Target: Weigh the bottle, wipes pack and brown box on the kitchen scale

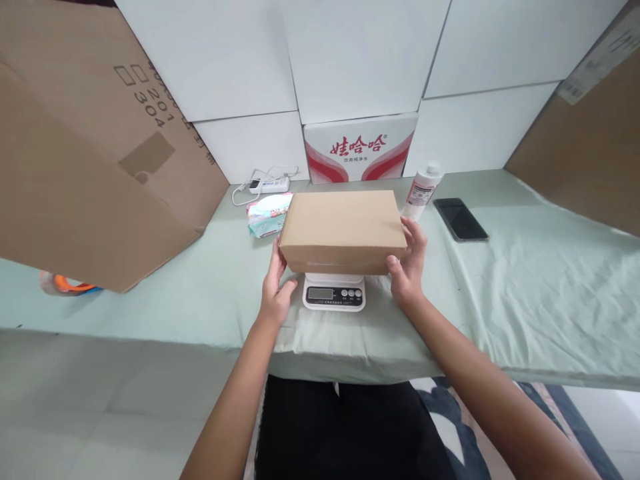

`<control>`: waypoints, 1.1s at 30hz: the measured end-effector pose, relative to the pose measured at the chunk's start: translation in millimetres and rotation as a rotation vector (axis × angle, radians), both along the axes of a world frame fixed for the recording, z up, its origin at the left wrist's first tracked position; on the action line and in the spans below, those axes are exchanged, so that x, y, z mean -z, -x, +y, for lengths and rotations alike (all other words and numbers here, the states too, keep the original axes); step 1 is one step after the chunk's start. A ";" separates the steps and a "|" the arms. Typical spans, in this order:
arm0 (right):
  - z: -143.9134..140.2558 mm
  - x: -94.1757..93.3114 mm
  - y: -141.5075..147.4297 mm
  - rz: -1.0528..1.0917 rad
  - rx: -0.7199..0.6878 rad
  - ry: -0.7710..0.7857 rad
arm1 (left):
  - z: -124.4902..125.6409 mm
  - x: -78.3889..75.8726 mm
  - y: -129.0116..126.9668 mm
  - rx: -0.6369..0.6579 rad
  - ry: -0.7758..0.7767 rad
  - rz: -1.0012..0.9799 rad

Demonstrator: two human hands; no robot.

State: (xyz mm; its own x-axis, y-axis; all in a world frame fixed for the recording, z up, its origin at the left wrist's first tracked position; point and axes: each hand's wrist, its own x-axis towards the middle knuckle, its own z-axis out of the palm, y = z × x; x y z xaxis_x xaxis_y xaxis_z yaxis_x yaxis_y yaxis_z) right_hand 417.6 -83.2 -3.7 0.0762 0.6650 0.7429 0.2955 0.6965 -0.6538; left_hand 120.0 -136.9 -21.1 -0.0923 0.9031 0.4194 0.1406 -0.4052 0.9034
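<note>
A closed brown cardboard box [345,220] is over a white digital kitchen scale [334,301], hiding most of its platform. Whether the box rests fully on the scale cannot be made out. My left hand [276,287] is at the box's left end, fingers against its side and thumb apart from it. At the right end, my right hand [410,267] grips the box, its thumb on the front face and fingers round the side. The scale's display and several buttons face me; no digits are readable.
Behind the box lie a wipes pack [267,215] and a white power strip [270,185] with cable. A white bottle [424,190] and a phone [461,219] are to the right. Large cardboard sheets [90,147] flank the green-covered table [200,307]. A tape roll [70,285] sits far left.
</note>
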 end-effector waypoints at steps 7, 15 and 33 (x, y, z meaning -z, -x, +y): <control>0.6 -1.9 -1.7 -0.016 0.023 -0.010 | 0.2 0.5 1.2 -0.039 -0.057 0.004; -1.9 -4.5 -2.7 -0.041 0.069 -0.010 | -2.6 8.6 0.8 -0.125 -0.030 -0.016; 178.8 -50.8 10.1 0.221 0.142 0.118 | 196.1 -92.6 -62.4 -0.062 0.190 -0.015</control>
State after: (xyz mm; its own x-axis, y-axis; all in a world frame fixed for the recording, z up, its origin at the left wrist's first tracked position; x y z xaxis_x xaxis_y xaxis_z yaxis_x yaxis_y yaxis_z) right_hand 407.4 95.6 47.1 0.3262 0.7170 0.6161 0.2259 0.5737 -0.7873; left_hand 182.4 59.1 71.5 -0.1550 0.9582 0.2405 0.1458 -0.2186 0.9649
